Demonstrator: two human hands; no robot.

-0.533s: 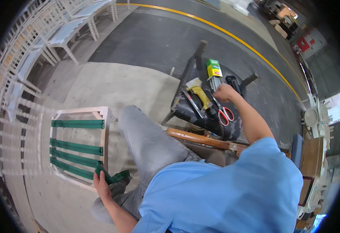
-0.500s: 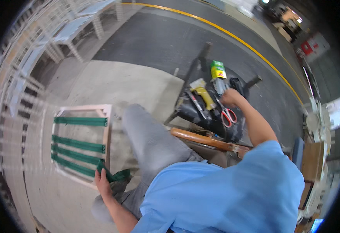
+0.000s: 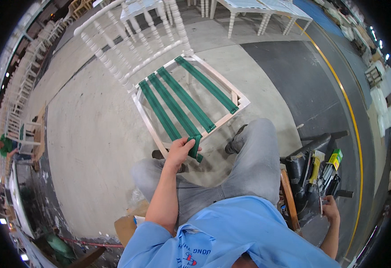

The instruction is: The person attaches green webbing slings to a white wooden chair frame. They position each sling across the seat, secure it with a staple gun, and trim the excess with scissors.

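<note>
A white chair (image 3: 181, 45) with turned spindles stands in front of me, its seat frame (image 3: 242, 103) strung with several green webbing straps (image 3: 206, 85). My left hand (image 3: 179, 152) pinches the loose end of a green webbing strap (image 3: 194, 144) at the frame's near rail. Off to the right, my right hand (image 3: 330, 208) is closed beside the black stool (image 3: 299, 169); a slim, pale object shows at its fingers, too small to identify. On the stool lie a yellow-handled tool (image 3: 315, 169), a green-and-yellow box (image 3: 335, 157) and some dark tools.
A curved wooden rail (image 3: 289, 198) stands between my leg and the stool. White tables or seats (image 3: 244, 5) line the far side, and more white chairs (image 3: 25, 76) the left. Another person (image 3: 8, 146) works at far left. A cardboard box (image 3: 126, 228) sits by my left leg.
My view has swung left, to the chair. The right hand has drawn back to the stool's near edge, and the red scissor handles no longer show. My left hand still pinches the webbing.
</note>
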